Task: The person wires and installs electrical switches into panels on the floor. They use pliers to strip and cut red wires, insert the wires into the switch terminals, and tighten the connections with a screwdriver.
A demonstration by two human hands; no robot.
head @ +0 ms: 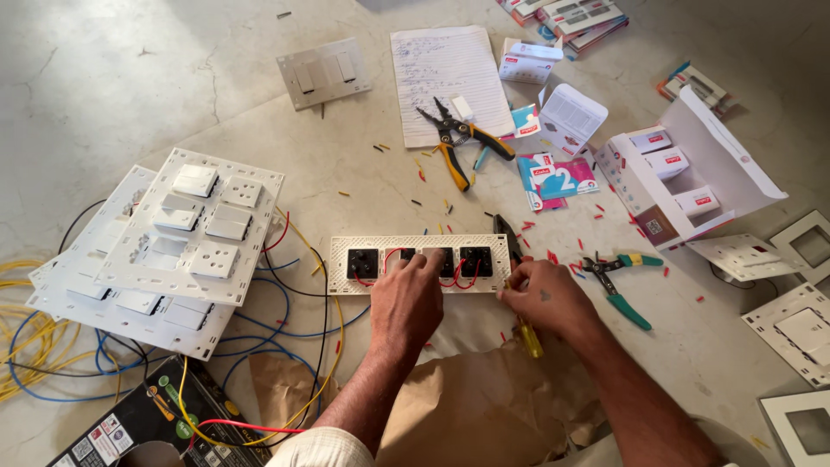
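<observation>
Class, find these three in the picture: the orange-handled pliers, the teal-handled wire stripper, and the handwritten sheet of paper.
orange-handled pliers [456, 143]: head view, on the pivot where the handles meet.
teal-handled wire stripper [624, 304]: head view, on the lower teal handle.
handwritten sheet of paper [441, 73]: head view, middle of the page.

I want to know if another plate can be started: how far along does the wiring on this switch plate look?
Done: red jumper wires already loop between the black modules on the white plate; two finished-looking boards are stacked to its left. In hand: the left hand presses on the plate, and the right hand holds a yellow-handled screwdriver at its right end. Left: which terminals remain can't be told; yellow and blue wires lie unattached.
</observation>
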